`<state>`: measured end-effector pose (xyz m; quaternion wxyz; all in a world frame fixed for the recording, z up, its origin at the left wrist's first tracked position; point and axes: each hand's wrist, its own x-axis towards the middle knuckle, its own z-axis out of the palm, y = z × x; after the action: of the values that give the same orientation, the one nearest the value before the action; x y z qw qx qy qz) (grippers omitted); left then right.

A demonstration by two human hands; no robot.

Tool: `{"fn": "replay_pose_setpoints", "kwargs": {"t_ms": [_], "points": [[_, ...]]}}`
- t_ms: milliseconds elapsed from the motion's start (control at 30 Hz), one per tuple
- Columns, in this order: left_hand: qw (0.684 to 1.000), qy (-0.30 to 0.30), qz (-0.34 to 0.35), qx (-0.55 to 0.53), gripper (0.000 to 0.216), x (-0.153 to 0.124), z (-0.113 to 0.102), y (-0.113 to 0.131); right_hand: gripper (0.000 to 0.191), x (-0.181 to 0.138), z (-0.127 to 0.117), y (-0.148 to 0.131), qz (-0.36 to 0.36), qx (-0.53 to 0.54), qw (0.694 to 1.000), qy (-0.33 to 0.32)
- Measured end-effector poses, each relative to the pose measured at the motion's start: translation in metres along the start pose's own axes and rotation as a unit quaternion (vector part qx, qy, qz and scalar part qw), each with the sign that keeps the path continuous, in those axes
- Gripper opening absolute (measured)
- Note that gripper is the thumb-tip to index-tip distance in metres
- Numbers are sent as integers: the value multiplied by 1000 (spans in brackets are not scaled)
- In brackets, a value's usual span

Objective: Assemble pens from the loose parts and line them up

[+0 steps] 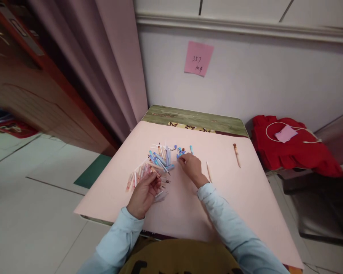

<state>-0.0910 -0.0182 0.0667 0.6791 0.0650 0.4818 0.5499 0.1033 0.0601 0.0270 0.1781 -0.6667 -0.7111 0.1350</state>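
My left hand (pixel 143 196) is closed in a pinch above the near side of a heap of pale pink pen parts (pixel 130 182); what lies between its fingertips is too small to make out. My right hand (pixel 193 167) reaches to a cluster of small blue and brown pieces (pixel 183 150), its fingertips pressed together at the cluster's near edge. Any piece in that pinch is hidden. Blue pen barrels (pixel 157 156) and thin white refills (pixel 141 163) lie between the hands and beyond. A short light blue piece (pixel 191 149) is just past my right hand.
To the right lie a beige pen barrel (pixel 209 172) and a pen with a brown top (pixel 236 155). Pink paper (pixel 246 205) covers the table. Red cloth (pixel 274 152) with a white cord sits at the right; a curtain (pixel 114 57) hangs left, and a wall stands behind.
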Motion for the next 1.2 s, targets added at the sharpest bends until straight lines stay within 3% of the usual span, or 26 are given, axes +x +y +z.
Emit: {"fn": "replay_pose_setpoints", "kwargs": {"t_ms": [233,367,467,567,667,733,933,1067,1200], "points": [[1000,-14,5,-13,10,1,7,5,25,11,21,-18,-43,-119,990,-60],[1000,-19,-11,-14,13,0,13,7,27,7,18,-21,-36,-120,991,-49],[999,-28,-29,-15,14,1,23,7,23,-7,0,-21,-2,-66,998,13],[996,-41,-67,-30,13,1,36,4,16,-29,-29,-20,39,75,995,58],[992,-53,-105,-42,11,0,50,-3,13,-51,-55,-22,16,281,958,50],[990,-59,-118,-41,11,0,58,-8,13,-63,-65,-26,1,344,937,60],[996,-77,-51,-9,3,-6,66,-22,15,-74,-66,-33,-18,302,947,106],[993,-116,18,12,14,-14,62,-27,16,-74,-62,-32,-14,288,954,84],[995,-98,-11,9,11,-17,56,-32,14,-77,-63,-34,-30,260,963,61]]}}
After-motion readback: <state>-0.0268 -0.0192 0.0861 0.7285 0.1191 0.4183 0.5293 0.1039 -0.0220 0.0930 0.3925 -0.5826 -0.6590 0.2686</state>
